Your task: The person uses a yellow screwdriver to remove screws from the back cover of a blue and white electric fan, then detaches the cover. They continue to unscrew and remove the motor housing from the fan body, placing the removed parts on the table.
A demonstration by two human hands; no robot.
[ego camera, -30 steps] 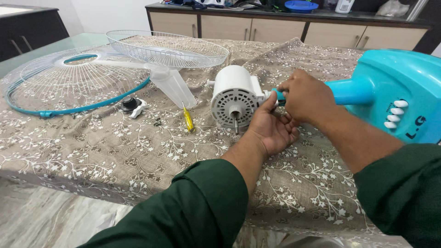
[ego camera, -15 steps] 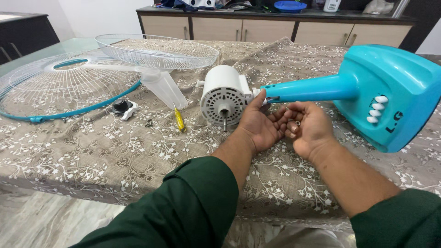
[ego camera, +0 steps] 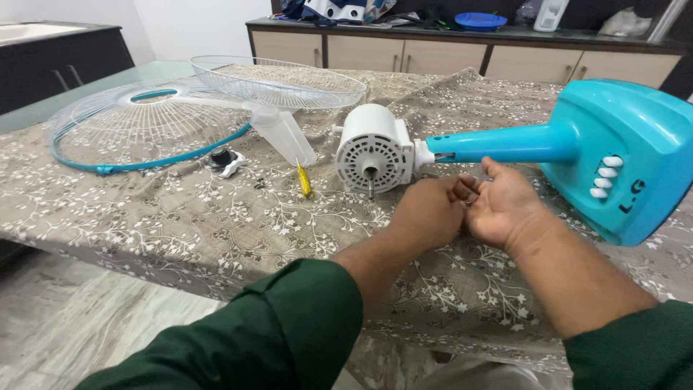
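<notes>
Head view: left hand (ego camera: 426, 214) palm down, fingers curled at right palm, grip hidden, cannot tell if holding anything. Right hand (ego camera: 502, 206) open, palm up, cupped, just below teal fan neck (ego camera: 505, 143). White motor (ego camera: 374, 150) on patterned cloth (ego camera: 216, 217), joined to neck. Yellow screwdriver (ego camera: 304, 180) left of motor, near 2 grilles (ego camera: 144, 123).

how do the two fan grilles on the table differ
The teal-rimmed grille lies flat on the tablecloth, nearer the table's left edge; the plain white grille sits farther back, raised and resting partly on it. The first has a teal centre ring and rim band; the second has neither. Both are round white wire guards.
</notes>
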